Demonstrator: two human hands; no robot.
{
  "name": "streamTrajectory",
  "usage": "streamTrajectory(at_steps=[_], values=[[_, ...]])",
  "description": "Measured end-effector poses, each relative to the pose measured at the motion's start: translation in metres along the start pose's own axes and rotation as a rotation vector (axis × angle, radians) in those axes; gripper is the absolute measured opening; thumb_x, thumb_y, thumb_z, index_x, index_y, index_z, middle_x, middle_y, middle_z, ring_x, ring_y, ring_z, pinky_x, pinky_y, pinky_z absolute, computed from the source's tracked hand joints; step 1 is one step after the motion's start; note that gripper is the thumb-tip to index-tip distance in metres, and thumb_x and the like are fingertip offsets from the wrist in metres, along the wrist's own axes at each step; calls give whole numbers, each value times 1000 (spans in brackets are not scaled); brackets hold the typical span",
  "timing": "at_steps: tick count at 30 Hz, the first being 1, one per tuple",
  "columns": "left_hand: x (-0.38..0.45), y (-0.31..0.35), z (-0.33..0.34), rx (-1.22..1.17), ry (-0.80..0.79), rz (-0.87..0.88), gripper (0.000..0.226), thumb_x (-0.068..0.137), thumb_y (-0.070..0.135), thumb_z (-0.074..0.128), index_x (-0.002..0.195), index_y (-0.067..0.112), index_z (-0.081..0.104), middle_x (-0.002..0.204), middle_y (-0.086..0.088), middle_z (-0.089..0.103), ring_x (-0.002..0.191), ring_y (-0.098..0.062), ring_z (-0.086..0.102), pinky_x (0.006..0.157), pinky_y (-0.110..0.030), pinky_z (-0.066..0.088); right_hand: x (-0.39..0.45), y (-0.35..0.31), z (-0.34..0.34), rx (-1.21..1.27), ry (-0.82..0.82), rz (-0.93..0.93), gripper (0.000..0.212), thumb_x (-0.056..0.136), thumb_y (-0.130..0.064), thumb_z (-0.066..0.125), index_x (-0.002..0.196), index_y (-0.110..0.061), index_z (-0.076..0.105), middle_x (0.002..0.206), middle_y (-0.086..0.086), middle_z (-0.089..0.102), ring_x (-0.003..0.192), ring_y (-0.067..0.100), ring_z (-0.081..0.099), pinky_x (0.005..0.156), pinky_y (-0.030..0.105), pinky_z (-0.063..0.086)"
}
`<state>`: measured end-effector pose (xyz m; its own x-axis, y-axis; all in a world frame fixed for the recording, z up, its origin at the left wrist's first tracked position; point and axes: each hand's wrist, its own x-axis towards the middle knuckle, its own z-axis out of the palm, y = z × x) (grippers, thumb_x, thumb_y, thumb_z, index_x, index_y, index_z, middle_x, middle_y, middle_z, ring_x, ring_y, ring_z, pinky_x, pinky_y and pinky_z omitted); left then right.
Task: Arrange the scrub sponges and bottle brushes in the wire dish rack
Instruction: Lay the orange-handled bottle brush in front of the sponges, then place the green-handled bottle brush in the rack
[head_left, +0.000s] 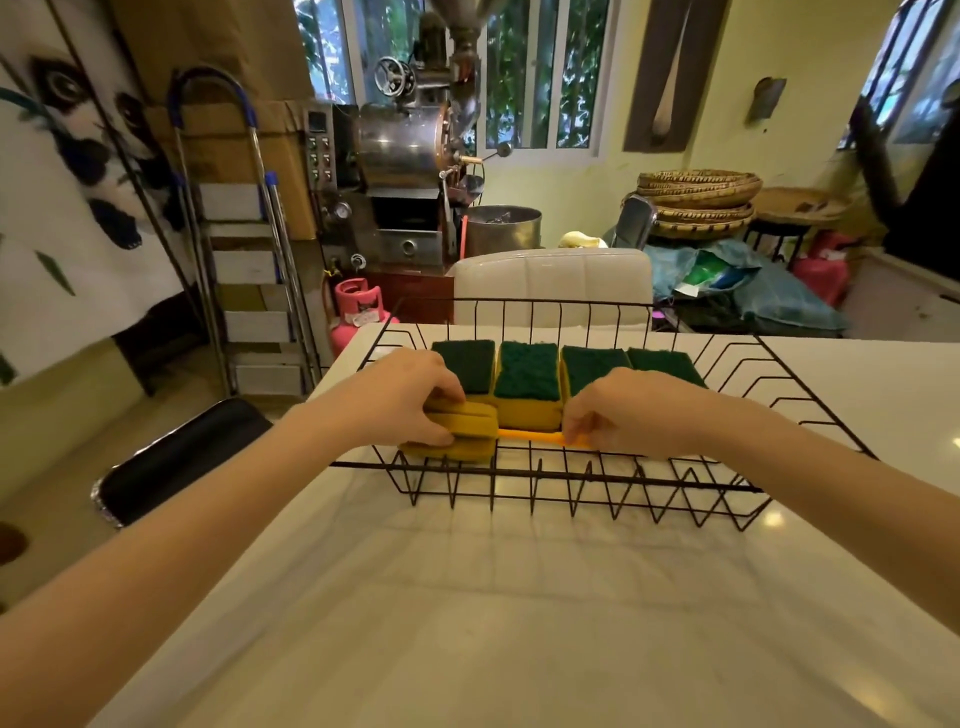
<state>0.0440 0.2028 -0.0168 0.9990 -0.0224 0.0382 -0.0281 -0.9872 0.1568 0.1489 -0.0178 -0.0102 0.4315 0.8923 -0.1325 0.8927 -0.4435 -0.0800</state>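
Observation:
A black wire dish rack (571, 480) stands on the white table. Several yellow scrub sponges with green tops (527, 371) sit side by side along its far side. At the near left of the rack lies a bottle brush with a yellow sponge head (470, 428) and an orange handle (530, 435) running to the right. My left hand (410, 395) is closed over the sponge head. My right hand (623, 410) pinches the orange handle at its right end, hiding that end.
The white table (493, 597) reaches from the rack to me. A white padded chair back (550, 283) stands just behind the rack. A black chair (176, 457) is at the left, near a stepladder (249, 270) and a pink gas cylinder (358, 317).

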Motion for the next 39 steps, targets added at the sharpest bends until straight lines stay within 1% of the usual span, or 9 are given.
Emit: streamTrajectory(at_steps=[4, 12, 15, 19, 22, 26, 30, 33, 39], values=[[2, 3, 1, 44, -21, 7, 42, 74, 34, 65, 114, 23, 54, 107, -1, 61, 90, -12, 51, 79, -26, 43, -4, -2, 0, 26, -52, 6, 26, 86, -26, 54, 112, -27, 58, 110, -3, 60, 96, 14, 54, 87, 33, 47], [-4, 13, -7, 68, -96, -7, 43, 79, 34, 60, 118, 22, 49, 109, -4, 62, 91, -15, 54, 78, -26, 43, -14, -6, -7, 145, -73, 17, 30, 87, -25, 54, 116, -26, 55, 120, 0, 58, 103, 15, 52, 90, 28, 41], [-11, 20, -16, 36, -85, -9, 45, 81, 34, 58, 122, 21, 47, 117, -5, 60, 101, -19, 55, 86, -30, 46, -25, -11, -15, 217, -5, -3, 26, 86, -24, 55, 112, -26, 58, 116, -2, 60, 104, 15, 54, 89, 28, 44], [-30, 38, -27, -7, -3, 39, 45, 81, 35, 57, 122, 21, 49, 118, -2, 60, 103, -17, 55, 85, -26, 45, -46, -24, -23, 304, 161, -38, 30, 85, -24, 56, 115, -28, 54, 109, -10, 56, 98, 4, 52, 78, 14, 42], [-54, 54, -34, -141, 91, 100, 41, 79, 37, 59, 117, 26, 53, 108, 7, 61, 97, -7, 56, 74, -12, 40, -65, -41, -24, 329, 297, -71, 40, 82, -27, 60, 121, -29, 49, 110, -15, 51, 98, 0, 49, 78, 11, 40], [-92, 80, -35, -357, 109, 176, 48, 71, 52, 55, 116, 35, 51, 106, 22, 57, 98, 9, 52, 79, -7, 45, -97, -66, -15, 355, 363, -150, 48, 78, -37, 63, 121, -36, 43, 114, -19, 49, 104, -3, 47, 83, 14, 42], [-127, 97, -22, -426, -29, 229, 58, 68, 57, 58, 122, 44, 42, 116, 29, 50, 106, 12, 46, 85, -9, 43, -126, -91, 4, 395, 246, -201, 52, 74, -49, 62, 120, -46, 37, 114, -28, 45, 103, -7, 47, 82, 13, 43], [-144, 104, -9, -414, -207, 235, 63, 67, 56, 59, 124, 48, 34, 124, 32, 43, 110, 14, 41, 89, -11, 41, -139, -104, 21, 397, 81, -171, 55, 71, -56, 61, 120, -43, 39, 114, -21, 49, 97, -5, 48, 77, 20, 47], [-160, 108, 0, -329, -411, 239, 63, 59, 56, 67, 115, 51, 38, 118, 31, 46, 106, 13, 42, 89, -12, 40, -156, -122, 36, 403, -146, -166, 44, 68, -53, 67, 107, -35, 54, 90, -15, 60, 81, 3, 57, 64, 16, 47]])
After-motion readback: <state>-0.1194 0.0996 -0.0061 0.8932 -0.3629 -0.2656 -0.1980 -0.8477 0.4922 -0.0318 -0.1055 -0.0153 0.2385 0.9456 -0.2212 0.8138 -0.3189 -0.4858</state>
